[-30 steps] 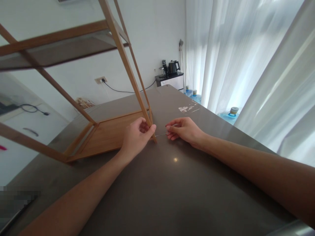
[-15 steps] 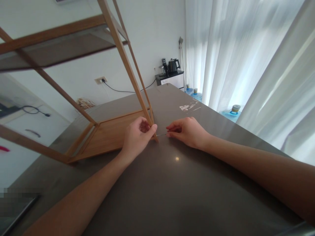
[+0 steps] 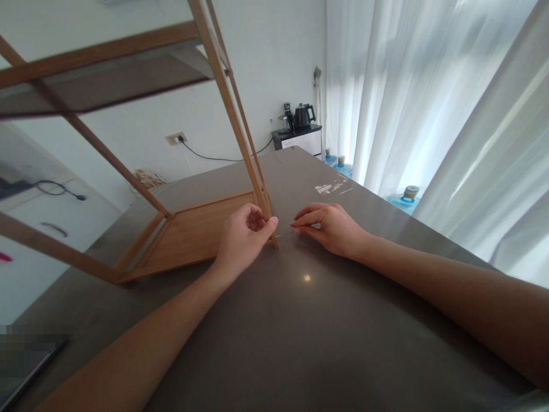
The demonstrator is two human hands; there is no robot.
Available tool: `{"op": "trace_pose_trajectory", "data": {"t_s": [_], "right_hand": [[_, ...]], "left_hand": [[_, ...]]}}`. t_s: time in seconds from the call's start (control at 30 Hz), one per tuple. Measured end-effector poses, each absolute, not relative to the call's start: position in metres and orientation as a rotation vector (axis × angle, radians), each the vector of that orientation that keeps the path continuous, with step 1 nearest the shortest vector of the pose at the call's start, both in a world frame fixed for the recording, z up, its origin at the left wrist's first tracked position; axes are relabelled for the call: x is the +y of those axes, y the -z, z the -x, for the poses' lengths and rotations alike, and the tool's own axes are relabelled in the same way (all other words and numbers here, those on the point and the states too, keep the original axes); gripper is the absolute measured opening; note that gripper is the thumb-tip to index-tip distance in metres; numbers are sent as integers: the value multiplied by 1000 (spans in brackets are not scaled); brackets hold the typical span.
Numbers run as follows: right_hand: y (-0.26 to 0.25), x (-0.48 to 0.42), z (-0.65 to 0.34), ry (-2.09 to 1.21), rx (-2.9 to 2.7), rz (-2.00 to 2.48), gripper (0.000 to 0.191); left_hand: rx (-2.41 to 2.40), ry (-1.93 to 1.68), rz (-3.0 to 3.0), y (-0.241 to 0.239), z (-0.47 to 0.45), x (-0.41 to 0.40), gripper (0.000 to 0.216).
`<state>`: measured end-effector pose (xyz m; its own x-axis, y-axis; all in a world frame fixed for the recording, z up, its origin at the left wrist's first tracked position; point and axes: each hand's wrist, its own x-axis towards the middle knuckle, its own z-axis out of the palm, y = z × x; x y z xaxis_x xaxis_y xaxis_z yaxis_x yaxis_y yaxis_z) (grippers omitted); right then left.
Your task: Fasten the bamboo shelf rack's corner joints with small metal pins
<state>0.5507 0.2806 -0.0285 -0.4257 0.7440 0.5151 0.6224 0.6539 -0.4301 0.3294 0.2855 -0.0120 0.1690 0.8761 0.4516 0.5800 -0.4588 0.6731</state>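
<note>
Grey tabletop (image 3: 309, 332), glossy; white curtains (image 3: 386, 86) to the right, capped blue water bottle (image 3: 403, 199) beneath them; black electric kettle (image 3: 303, 115) on a small cabinet (image 3: 302, 139) at the far wall.
Wooden shelf rack (image 3: 235, 126): on the tabletop, left of centre.
Left hand (image 3: 242, 237): thumb and fingers gripping the rack's near right post, close to its foot.
Right hand (image 3: 337, 226): fingertips pinching a thin rod (image 3: 285, 234), its other end at that post.

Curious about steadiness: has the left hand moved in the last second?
No: the left hand shows no clear shift against the white marks on the tabletop.
</note>
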Motion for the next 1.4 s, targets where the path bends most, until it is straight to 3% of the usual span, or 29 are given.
{"op": "trace_pose_trajectory", "data": {"t_s": [0.6, 1.1, 1.2, 1.4], "right_hand": [[27, 279, -550, -400, -2071, 1259, 13], [36, 280, -537, -1327, -1464, 1255, 26], [35, 277, -542, -1271, -1563, 1253, 24], [26, 274, -555, -736, -2004, 1263, 25]], "left_hand": [[1379, -1169, -2121, 14, -329, 286, 28], [1368, -1174, -2109, 16, -329, 286, 29], [1382, -1174, -2123, 16, -329, 286, 29], [1334, -1047, -2252, 8, -323, 282, 33]]}}
